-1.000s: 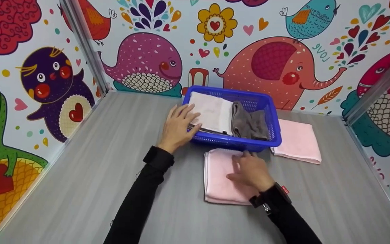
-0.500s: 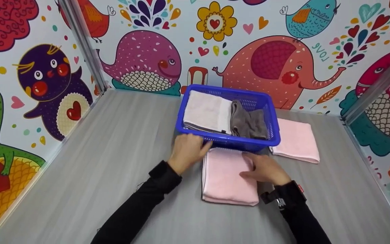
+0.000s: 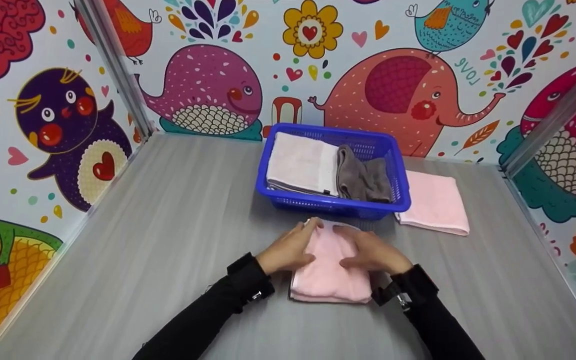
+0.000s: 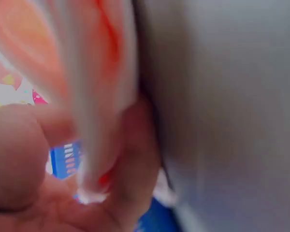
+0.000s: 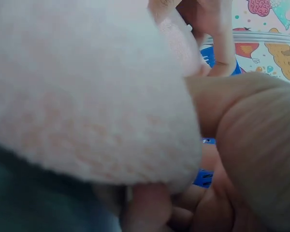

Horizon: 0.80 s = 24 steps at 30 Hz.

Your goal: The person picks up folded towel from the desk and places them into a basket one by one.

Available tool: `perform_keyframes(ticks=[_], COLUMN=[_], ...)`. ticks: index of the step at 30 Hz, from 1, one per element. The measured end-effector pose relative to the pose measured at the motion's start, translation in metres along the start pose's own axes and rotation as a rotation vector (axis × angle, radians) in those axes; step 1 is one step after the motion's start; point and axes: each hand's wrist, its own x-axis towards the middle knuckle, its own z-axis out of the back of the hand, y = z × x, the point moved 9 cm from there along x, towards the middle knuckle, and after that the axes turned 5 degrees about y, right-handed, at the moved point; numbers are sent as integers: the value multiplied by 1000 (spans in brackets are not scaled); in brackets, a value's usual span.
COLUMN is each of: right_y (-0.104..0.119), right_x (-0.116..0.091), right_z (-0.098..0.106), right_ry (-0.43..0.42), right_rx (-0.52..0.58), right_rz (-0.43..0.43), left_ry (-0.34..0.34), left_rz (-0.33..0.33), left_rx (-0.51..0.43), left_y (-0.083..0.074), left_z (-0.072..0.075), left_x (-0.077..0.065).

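A folded pink towel (image 3: 332, 270) lies on the table in front of the basket, bulging slightly between my hands. My left hand (image 3: 290, 250) grips its left side; in the left wrist view the towel's pale edge (image 4: 82, 87) runs between thumb and fingers. From the other side my right hand (image 3: 375, 252) holds the towel. The right wrist view has the thumb (image 5: 266, 145) against the plush cloth (image 5: 96, 96) and fingertips (image 5: 147, 208) tucked beneath it. Just beyond stands a blue plastic basket (image 3: 333, 201) with a folded whitish towel (image 3: 300, 162) and a grey cloth (image 3: 363, 175) inside.
Another folded pink towel (image 3: 435, 202) lies right of the basket, its left part hidden behind the basket. The grey table (image 3: 188, 215) is bounded at the back and sides by panels (image 3: 278, 45) printed with cartoon animals, with metal posts (image 3: 118, 70) at the corners.
My left hand has come from the basket's left rim down to the front pink towel. The right hand has shifted from lying over that towel to its right side. The towel now bunches slightly.
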Motion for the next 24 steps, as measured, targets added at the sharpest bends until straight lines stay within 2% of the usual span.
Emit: perform_keyframes(ticks=[3, 6, 10, 12, 16, 19, 24], right_y=[1, 6, 10, 11, 16, 24, 43], right_x=[-1, -1, 0, 1, -3, -10, -25], right_z=[-1, -3, -5, -3, 4, 19, 51], right_ry=[19, 40, 39, 31, 19, -4, -72], right_rx=[24, 23, -7, -20, -53, -66, -32], right_rz=[57, 120, 152, 147, 155, 183, 232], left_ry=[2, 23, 37, 21, -46, -111, -291], left_rz=[-64, -102, -135, -172, -290, -387, -526], left_rx=[-39, -46, -15, 8, 62, 76, 61], left_y=[-4, -7, -10, -14, -34, -54, -77], left_z=[0, 0, 0, 2, 12, 25, 51], left_x=[2, 1, 0, 0, -6, -13, -22])
